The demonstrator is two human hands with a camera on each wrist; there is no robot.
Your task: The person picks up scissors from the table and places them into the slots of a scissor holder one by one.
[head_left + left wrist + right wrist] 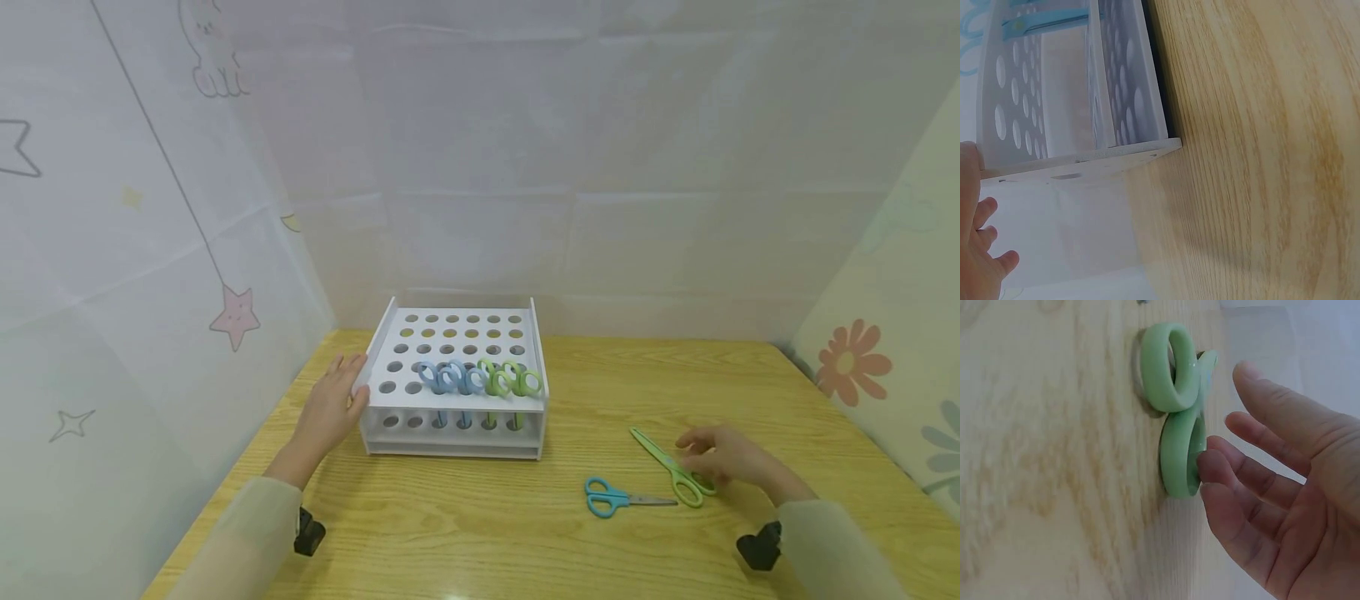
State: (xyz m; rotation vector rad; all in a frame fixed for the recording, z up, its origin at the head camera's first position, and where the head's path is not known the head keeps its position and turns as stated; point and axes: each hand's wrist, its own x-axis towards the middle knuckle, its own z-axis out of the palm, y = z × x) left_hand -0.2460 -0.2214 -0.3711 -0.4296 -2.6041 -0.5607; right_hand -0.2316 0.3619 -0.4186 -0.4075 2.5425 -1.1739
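Against the left side of a white perforated rack [420, 402] rests my left hand [330, 408], its thumb by the front corner and its fingers along the side panel. Blue-handled scissors [441, 377] and green-handled scissors [521, 378], two of each, stand blades down in the rack's front rows. Over the handle end of loose green scissors [673, 468] hovers my right hand [731, 457]. In the right wrist view, its loosely bent fingers come close to one green handle loop [1174, 456] without gripping it; whether they touch is unclear. Blue scissors [617, 497] lie just left, handles leftward.
All of this is on a wood-grain table [480, 533]. Pale printed cloth [480, 167] hangs behind and at both sides. Many holes of the rack, mainly toward the back and left, hold no scissors.
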